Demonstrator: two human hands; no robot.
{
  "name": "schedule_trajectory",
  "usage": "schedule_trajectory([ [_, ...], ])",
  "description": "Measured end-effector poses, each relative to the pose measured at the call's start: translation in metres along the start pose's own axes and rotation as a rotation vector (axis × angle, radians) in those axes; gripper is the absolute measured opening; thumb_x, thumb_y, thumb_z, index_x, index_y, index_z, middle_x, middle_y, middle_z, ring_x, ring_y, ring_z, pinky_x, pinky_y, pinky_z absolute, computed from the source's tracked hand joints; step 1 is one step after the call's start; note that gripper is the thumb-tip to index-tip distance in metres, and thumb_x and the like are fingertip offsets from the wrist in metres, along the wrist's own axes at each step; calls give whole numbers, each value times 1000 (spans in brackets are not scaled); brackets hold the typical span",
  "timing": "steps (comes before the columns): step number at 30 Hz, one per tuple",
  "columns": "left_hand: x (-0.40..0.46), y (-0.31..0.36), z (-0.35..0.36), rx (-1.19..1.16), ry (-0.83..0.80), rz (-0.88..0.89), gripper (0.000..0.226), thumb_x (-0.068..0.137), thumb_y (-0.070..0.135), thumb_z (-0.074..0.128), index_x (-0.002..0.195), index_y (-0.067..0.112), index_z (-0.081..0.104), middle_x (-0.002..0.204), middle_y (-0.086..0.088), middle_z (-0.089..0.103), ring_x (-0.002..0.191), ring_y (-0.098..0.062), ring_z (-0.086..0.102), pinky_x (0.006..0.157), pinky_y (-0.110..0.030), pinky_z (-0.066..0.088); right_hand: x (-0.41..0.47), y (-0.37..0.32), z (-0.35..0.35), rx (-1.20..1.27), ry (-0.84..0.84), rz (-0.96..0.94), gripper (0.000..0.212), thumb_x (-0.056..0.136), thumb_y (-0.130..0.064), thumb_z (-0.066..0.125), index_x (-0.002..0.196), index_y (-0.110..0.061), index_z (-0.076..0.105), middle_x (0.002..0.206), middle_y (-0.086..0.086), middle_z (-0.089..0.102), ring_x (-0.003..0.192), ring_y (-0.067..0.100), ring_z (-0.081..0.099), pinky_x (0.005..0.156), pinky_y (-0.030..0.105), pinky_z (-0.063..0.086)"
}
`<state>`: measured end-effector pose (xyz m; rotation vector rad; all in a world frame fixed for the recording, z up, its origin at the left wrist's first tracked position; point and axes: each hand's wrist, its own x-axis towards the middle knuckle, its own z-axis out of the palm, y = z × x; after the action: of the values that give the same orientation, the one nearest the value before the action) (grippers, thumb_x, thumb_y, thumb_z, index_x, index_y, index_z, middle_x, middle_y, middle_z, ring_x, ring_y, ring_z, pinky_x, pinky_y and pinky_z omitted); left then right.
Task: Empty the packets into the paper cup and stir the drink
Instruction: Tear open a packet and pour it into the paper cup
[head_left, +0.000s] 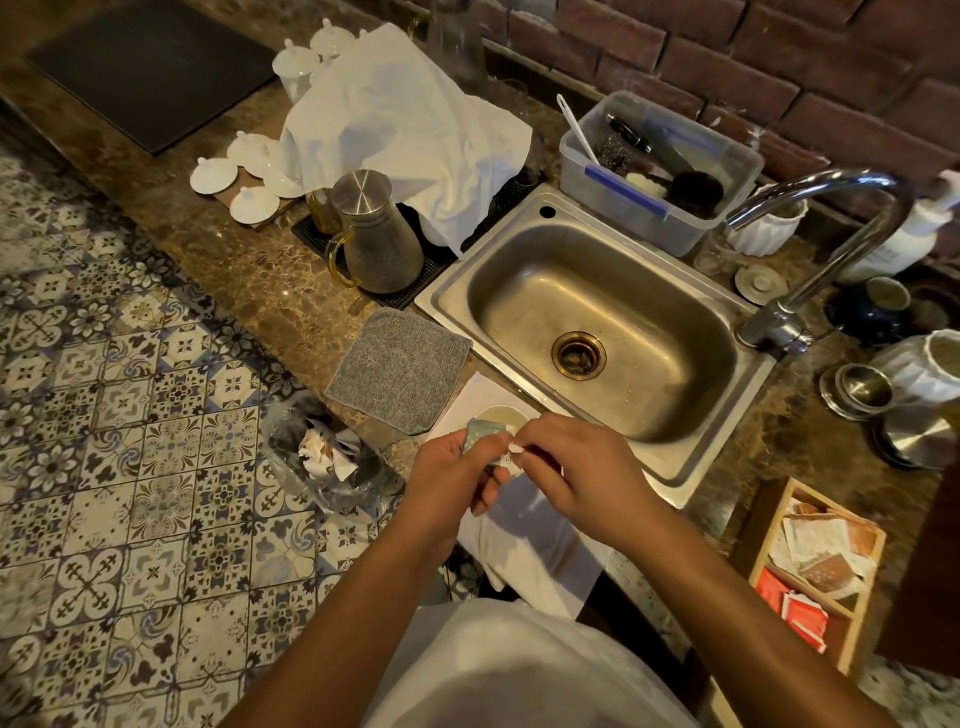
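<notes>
A small pale green packet (485, 435) is held between both hands, just above the paper cup (500, 415). The cup stands on a white cloth (524, 540) at the counter's front edge, and only the far part of its rim and pale contents shows behind the hands. My left hand (451, 480) grips the packet's left side. My right hand (576, 475) pinches its right end with thumb and fingertips. The packet's lower part is hidden by my fingers.
A steel sink (597, 332) lies just behind the cup, its tap (810, 234) at the right. A grey cloth (400, 369) lies to the left of the cup. A bin bag with torn wrappers (327, 452) hangs below the counter. A wooden box of packets (815, 566) stands at the right.
</notes>
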<state>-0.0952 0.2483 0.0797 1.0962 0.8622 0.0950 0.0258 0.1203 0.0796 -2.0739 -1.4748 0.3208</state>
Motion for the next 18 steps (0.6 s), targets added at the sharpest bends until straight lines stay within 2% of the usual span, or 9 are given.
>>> schedule_trajectory([
  [4, 0, 1, -5, -79, -71, -20, 14, 95, 21, 67, 83, 15, 70, 63, -8, 62, 41, -10, 45, 39, -21, 33, 1, 0, -2, 219, 12, 132, 16, 99, -36, 59, 97, -22, 68, 80, -10, 66, 70, 11, 58, 64, 37, 51],
  [9, -3, 6, -8, -56, -164, 19, 17, 96, 26, 64, 86, 13, 68, 68, -9, 63, 45, -11, 48, 45, -21, 36, 3, -3, -7, 513, 35, 290, 8, 98, -24, 68, 92, -19, 68, 75, 0, 68, 68, 20, 64, 65, 38, 52],
  [13, -3, 5, -10, -42, -174, 47, 12, 96, 19, 64, 91, 9, 67, 63, -6, 59, 45, -10, 46, 43, -21, 35, 4, -3, -9, 730, -89, 356, 11, 95, -17, 72, 87, -23, 68, 72, -2, 66, 65, 16, 63, 63, 31, 54],
  [15, -3, 6, -9, -17, -167, 57, 12, 96, 18, 63, 88, 10, 65, 59, -4, 56, 43, -10, 42, 43, -21, 33, 3, -2, -8, 726, -147, 321, 7, 96, -14, 71, 90, -19, 69, 72, 1, 67, 65, 13, 64, 63, 31, 55],
  [18, -5, 7, -8, 28, -155, 74, 15, 96, 20, 64, 83, 12, 64, 59, -3, 56, 43, -10, 40, 43, -22, 30, 1, -2, -5, 669, -120, 253, 7, 97, -13, 69, 91, -12, 68, 72, 3, 67, 63, 17, 63, 62, 32, 53],
])
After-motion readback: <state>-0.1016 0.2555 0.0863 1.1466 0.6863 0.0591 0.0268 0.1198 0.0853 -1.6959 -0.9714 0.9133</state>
